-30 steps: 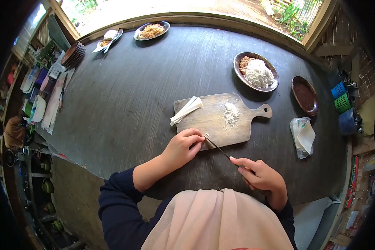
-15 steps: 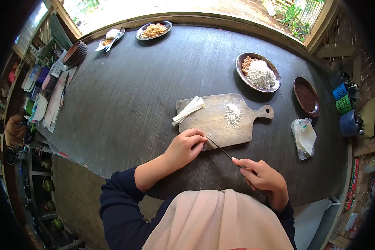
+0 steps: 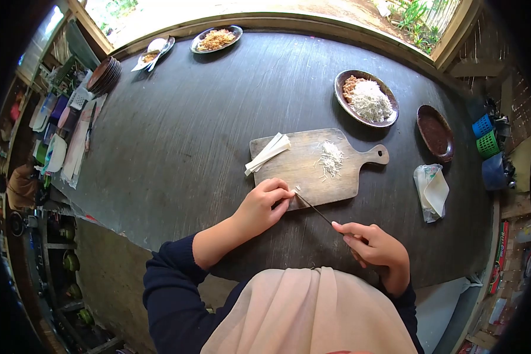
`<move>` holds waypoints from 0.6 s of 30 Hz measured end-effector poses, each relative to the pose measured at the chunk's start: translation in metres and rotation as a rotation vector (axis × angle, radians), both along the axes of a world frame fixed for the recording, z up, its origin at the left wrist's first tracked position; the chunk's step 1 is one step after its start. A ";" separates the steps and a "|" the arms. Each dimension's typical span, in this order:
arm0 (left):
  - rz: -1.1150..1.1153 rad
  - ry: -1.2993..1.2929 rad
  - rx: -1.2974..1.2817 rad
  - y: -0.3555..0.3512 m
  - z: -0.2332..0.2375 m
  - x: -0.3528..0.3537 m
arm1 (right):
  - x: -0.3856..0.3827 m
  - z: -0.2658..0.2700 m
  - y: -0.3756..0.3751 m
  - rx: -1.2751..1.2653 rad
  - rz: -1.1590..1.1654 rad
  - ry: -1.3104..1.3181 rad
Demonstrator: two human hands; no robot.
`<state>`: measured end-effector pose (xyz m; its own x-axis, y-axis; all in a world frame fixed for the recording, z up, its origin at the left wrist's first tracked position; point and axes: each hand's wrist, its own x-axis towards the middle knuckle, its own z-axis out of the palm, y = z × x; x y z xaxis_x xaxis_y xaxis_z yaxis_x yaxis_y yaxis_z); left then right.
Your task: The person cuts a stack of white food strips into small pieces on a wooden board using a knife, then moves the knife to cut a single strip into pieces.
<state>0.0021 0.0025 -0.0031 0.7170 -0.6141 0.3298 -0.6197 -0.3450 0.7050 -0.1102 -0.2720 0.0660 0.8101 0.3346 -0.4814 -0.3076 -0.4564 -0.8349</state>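
My right hand (image 3: pixel 376 250) is closed around the handle of a thin knife (image 3: pixel 316 210). The blade's tip end is at my left fingertips, over the near edge of the wooden cutting board (image 3: pixel 298 159). My left hand (image 3: pixel 264 203) is closed in a pinch on a white food strip, nearly all of it hidden by the fingers. Small cut white bits (image 3: pixel 298 188) lie beside those fingertips. Longer white strips (image 3: pixel 268 153) rest at the board's left side, and a loose pile of fine white shreds (image 3: pixel 330 160) lies toward its handle.
Past the board stands a plate (image 3: pixel 341 105) with white shreds and reddish-brown food. An oval brown dish (image 3: pixel 435 134) and a plastic packet (image 3: pixel 431 193) are at right. Far back are a plate of food (image 3: pixel 216 40), a smaller dish with a spoon (image 3: pixel 153 56) and stacked brown plates (image 3: pixel 104 75).
A few more cut white bits show by my left fingertips. The knife and both hands stay in almost the same place; the whole view has shifted very slightly.
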 end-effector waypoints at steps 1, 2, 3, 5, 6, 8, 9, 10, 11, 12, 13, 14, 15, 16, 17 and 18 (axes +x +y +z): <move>-0.005 0.004 -0.010 0.000 -0.001 0.001 | 0.000 0.000 -0.002 0.008 -0.005 0.013; -0.011 0.006 -0.021 0.000 -0.002 0.002 | 0.000 0.001 -0.003 0.016 -0.011 0.024; -0.009 0.006 -0.022 0.001 -0.002 0.002 | 0.000 0.000 -0.002 0.015 -0.009 0.024; -0.033 0.020 -0.045 0.002 -0.002 0.003 | 0.001 -0.003 0.000 0.027 -0.026 0.004; -0.030 0.021 -0.048 0.001 -0.002 0.003 | 0.002 -0.004 0.001 0.025 -0.023 0.006; -0.039 0.008 -0.059 0.002 -0.002 0.003 | 0.004 -0.006 0.004 0.041 -0.044 0.021; -0.040 0.011 -0.059 0.002 -0.002 0.003 | 0.005 -0.008 0.004 0.041 -0.045 0.024; -0.036 0.012 -0.056 0.002 -0.001 0.003 | 0.005 -0.009 0.004 0.043 -0.064 0.032; -0.031 0.012 -0.055 0.001 -0.002 0.003 | 0.005 -0.010 0.004 0.045 -0.082 0.038; -0.031 0.011 -0.057 0.001 -0.003 0.002 | 0.005 -0.010 0.004 0.043 -0.082 0.037; -0.026 0.009 -0.057 0.001 -0.004 0.002 | 0.004 -0.010 0.005 0.048 -0.070 0.027; -0.019 0.007 -0.058 0.001 -0.004 0.002 | 0.004 -0.009 0.005 0.053 -0.056 0.017; -0.015 0.002 -0.059 0.001 -0.004 0.002 | 0.003 -0.009 0.005 0.051 -0.052 0.013; -0.018 0.002 -0.058 0.001 -0.004 0.002 | 0.002 -0.009 0.006 0.047 -0.038 -0.001; -0.021 0.002 -0.057 0.001 -0.004 0.002 | 0.001 -0.009 0.006 0.043 -0.025 -0.014; -0.018 -0.003 -0.058 0.002 -0.003 0.001 | 0.000 -0.009 0.006 0.042 -0.021 -0.019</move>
